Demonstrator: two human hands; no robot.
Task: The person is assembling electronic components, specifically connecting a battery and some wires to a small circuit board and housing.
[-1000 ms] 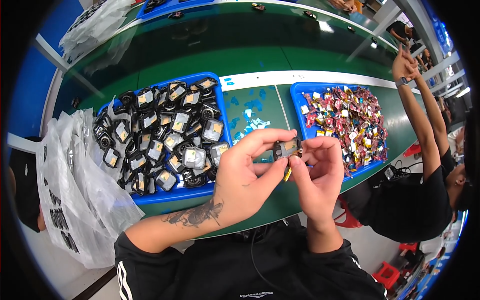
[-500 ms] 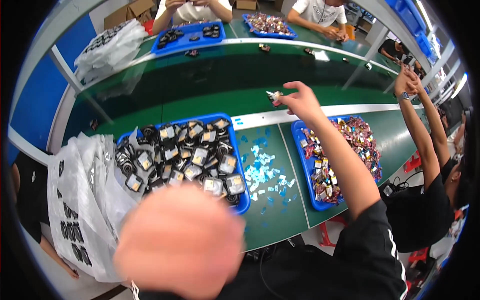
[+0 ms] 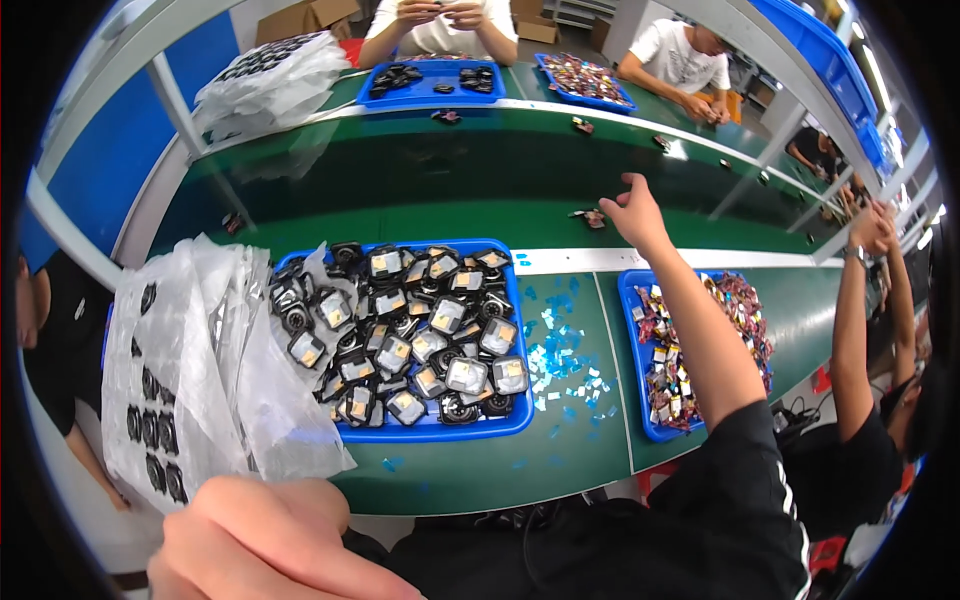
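Above the dark green belt, my right hand (image 3: 638, 218) is stretched out with its thumb and index finger apart. Just left of its thumb, a small dark and pinkish electronic part (image 3: 591, 217) appears to lie on the belt. My left hand (image 3: 255, 540) is large at the lower left, its fingers curled together; whatever they might hold is hidden. Beyond it stands a blue tray (image 3: 522, 400) heaped with black, watch-like cases (image 3: 446, 314) with clear covers. Under my right forearm, another blue tray (image 3: 634, 345) holds many small electronic parts (image 3: 745, 315) with reddish bits.
Blue and white film scraps (image 3: 560, 350) litter the green table between the trays. Translucent plastic sheets (image 3: 190, 370) with black parts are stacked at the left. Co-workers sit across the belt, and a person's raised arms (image 3: 850, 300) are at the right. Metal frame posts (image 3: 175, 105) cross the view.
My right hand has spread its fingers and let go of the small electronic part, now beside the thumb. My left hand has moved down and left, uncovering the tray of cases. The view has shifted.
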